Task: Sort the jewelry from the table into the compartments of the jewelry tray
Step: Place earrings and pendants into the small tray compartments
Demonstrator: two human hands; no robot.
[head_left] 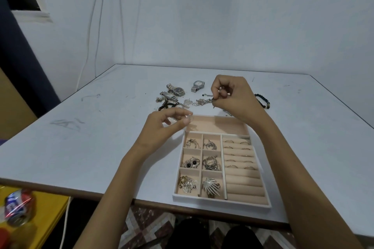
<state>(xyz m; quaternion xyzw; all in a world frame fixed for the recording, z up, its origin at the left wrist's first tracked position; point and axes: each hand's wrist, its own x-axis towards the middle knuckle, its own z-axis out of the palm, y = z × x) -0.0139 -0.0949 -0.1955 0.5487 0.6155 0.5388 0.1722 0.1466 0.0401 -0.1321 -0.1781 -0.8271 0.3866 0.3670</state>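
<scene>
The pink jewelry tray [217, 124] lies on the white table near its front edge. Its six small compartments hold silver pieces, and several rings sit in the ring rolls [242, 176] on its right. My left hand [162, 125] hovers at the tray's far left corner, pinching a small silver earring [189, 121]. My right hand [232, 97] is beyond the tray, fingers closed on a small pearl earring [220, 89] and touching a silver chain piece [204, 101]. Loose jewelry [172, 101] lies in a pile behind the tray.
Three watches [179, 91] [198, 85] [169, 96] lie at the back of the pile. A dark bead bracelet [263, 101] rests right of my right hand. A yellow stool [48, 208] with a crushed can [18, 208] stands lower left.
</scene>
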